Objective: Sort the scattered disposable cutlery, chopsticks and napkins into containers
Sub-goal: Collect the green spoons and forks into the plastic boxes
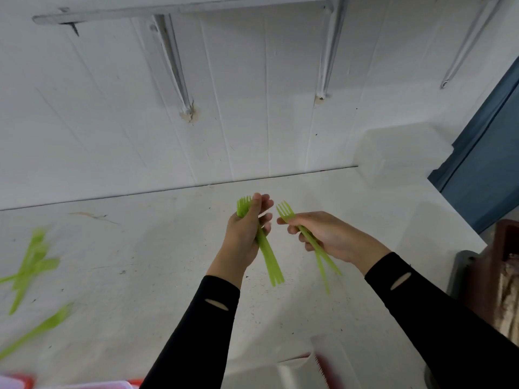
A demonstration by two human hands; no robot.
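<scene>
Over the middle of the white table (157, 248), my left hand (247, 231) grips a bunch of green plastic forks (266, 254), tines up, handles hanging down past the wrist. Close beside it, my right hand (328, 234) holds two more green forks (318, 248), tines pointing up-left toward the left hand. The hands are a few centimetres apart and lifted off the table. Several loose green cutlery pieces (31, 265) lie blurred at the table's left edge. A clear plastic container (401, 155) stands at the far right corner of the table.
A white panelled wall with shelf brackets (174, 68) rises behind the table. Red-rimmed containers (25, 381) show at the bottom left edge. A white wrapped packet with a red serrated edge (320, 363) lies at the bottom centre. A blue door frame (483, 153) stands at right.
</scene>
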